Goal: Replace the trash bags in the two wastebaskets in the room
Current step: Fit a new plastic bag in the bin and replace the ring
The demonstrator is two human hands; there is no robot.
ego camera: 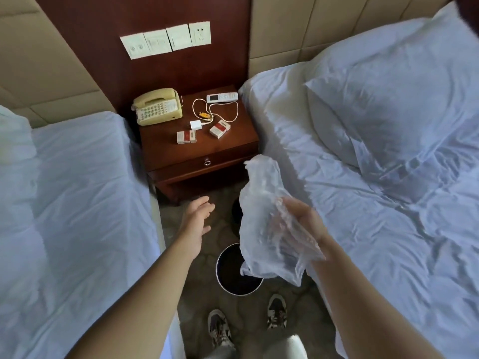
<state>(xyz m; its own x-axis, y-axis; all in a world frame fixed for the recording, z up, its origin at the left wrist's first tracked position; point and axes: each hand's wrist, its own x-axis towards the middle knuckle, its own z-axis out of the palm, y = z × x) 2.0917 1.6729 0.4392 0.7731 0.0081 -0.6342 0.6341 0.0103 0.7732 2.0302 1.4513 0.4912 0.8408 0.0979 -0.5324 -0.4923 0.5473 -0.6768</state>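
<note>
Two shoes [219, 330]; one wastebasket [234, 278]; right hand [305, 218] grip clamps one bag [261, 216]; left hand [197, 216] spread.

The trash bag [261, 224] is thin, clear plastic, crinkled and faintly glossy. The wastebasket [234, 273] has a shiny metal-looking rim and a dark matt inside. The nightstand [204, 151] is polished reddish wood. The beds [363, 177] wear white, creased matt cloth. The telephone [157, 107] is cream plastic.
</note>
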